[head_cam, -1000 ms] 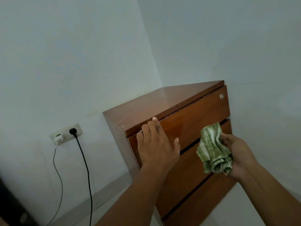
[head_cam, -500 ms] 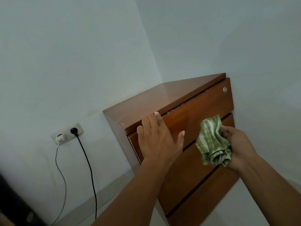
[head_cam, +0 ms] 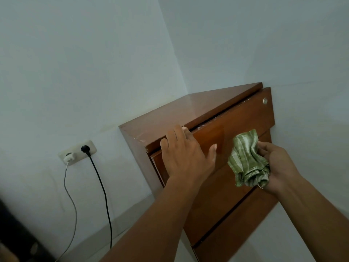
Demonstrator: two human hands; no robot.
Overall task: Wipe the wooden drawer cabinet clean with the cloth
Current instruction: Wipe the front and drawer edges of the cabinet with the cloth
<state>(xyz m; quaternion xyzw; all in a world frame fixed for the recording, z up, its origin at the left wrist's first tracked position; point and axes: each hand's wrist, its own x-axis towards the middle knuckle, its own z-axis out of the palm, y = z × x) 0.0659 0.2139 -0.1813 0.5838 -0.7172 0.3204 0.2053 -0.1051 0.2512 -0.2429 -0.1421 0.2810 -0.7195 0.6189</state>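
The brown wooden drawer cabinet (head_cam: 188, 114) stands in the corner of two white walls. It has three stacked drawer fronts. My left hand (head_cam: 186, 156) lies flat on the top drawer (head_cam: 245, 120), its fingertips hooked over the drawer's upper left edge. A dark gap shows between that drawer and the cabinet top. My right hand (head_cam: 277, 167) grips a bunched green and white striped cloth (head_cam: 245, 159) in front of the top and middle drawers, just right of my left thumb. Whether the cloth touches the wood cannot be told.
A round metal lock (head_cam: 265, 100) sits at the top drawer's right end. Left of the cabinet a wall socket (head_cam: 77, 154) holds a black plug with a black cable (head_cam: 103, 195) and a white charger with a white cable (head_cam: 73, 205). A dark object (head_cam: 15, 233) fills the bottom left corner.
The top drawer has come slightly out, and a gap has opened under the cabinet top. My left fingers stayed on its upper edge. My right hand and the cloth barely shifted.
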